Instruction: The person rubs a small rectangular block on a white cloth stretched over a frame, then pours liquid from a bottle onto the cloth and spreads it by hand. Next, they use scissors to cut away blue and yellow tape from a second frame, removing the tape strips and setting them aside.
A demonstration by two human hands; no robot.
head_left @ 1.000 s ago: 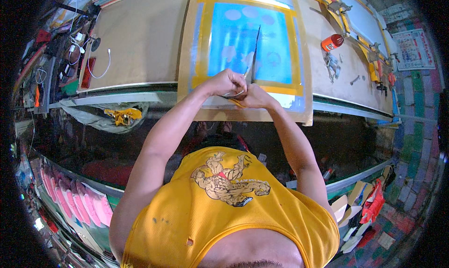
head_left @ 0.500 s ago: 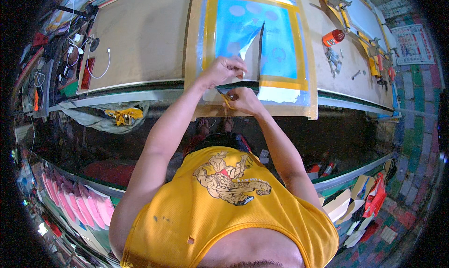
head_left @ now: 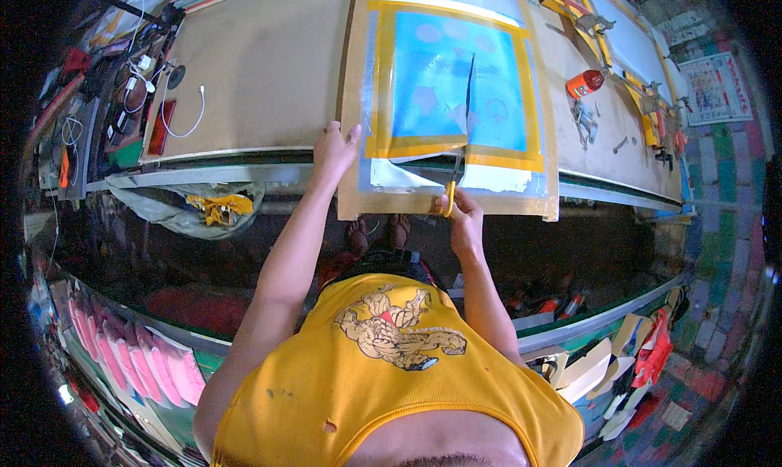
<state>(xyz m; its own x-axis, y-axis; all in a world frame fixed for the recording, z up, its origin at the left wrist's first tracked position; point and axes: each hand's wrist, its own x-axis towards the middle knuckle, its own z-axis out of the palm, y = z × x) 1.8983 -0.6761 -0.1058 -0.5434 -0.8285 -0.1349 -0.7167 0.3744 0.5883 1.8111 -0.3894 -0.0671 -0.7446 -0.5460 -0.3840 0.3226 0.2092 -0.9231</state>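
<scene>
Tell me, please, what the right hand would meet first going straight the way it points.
Scissors leading, the right hand would probably meet the yellow tape border first, though depth is unclear.

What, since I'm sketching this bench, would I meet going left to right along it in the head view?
Red rectangular block → the person's bare left hand → blue rectangular panel edged with yellow tape → orange-red bottle → small grey metal piece.
</scene>
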